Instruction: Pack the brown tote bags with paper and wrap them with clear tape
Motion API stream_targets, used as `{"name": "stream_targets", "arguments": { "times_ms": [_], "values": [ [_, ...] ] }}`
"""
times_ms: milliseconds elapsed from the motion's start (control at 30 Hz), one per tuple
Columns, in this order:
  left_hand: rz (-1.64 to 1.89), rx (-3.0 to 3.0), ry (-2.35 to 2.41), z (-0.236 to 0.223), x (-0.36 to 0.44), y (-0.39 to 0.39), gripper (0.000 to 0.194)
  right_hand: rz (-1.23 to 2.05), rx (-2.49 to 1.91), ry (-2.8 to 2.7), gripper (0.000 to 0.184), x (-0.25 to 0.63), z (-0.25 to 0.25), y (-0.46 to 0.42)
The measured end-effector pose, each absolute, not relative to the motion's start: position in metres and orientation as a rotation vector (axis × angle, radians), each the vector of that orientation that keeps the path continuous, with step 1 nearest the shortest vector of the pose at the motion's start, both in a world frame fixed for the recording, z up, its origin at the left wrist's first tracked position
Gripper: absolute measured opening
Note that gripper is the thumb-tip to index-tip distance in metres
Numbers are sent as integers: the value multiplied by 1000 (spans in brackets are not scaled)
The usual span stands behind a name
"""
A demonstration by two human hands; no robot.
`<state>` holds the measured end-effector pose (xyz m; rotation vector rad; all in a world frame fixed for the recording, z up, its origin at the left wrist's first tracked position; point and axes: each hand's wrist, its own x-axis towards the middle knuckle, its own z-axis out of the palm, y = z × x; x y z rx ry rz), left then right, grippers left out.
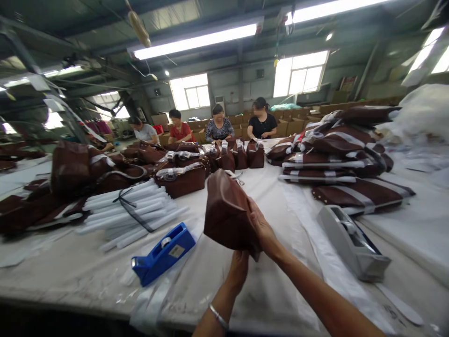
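A brown leather-look bag (228,213) is held up above the middle of the table, tilted, with one end facing me. My right hand (261,227) grips its right side, fingers along the edge. From below, my left hand (239,267) supports the bag's underside; a silver bracelet circles that wrist, and its fingertips are hidden behind the bag. To the left of the bag lies a blue tape dispenser (164,252). A larger grey tape dispenser (352,243) stands to the right of my right forearm.
White foam tubes (129,210) tied with a black strap lie at left. Brown bags (184,178) line the table's far side, with more stacked bags (336,145) at right. White plastic wrap (424,112) heaps up far right. Several people sit across the table (196,290).
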<state>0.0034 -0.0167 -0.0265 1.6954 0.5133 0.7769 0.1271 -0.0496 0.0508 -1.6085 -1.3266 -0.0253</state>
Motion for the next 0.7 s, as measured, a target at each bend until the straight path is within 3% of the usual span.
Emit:
{"name": "stream_targets", "arguments": {
  "times_ms": [133,300,400,467,533,700],
  "values": [
    [493,1057,457,-39,-2,-64,68,-118,-1949,-1544,57,124,27,-55],
    [-26,1472,419,-4,-59,-71,39,-262,-2064,-1811,61,111,-16,-72],
    [523,2100,649,32,-76,-33,22,-232,-2004,-1883,62,115,-11,-78],
    [721,2529,648,39,-76,-1,47,-169,-1913,-2013,69,127,2,-87],
    [698,2833,489,28,-74,25,68,-133,-1851,-2131,81,145,11,-100],
    [946,2950,275,-36,-86,37,62,-343,-1920,-2101,83,190,-17,-138]
  ]
}}
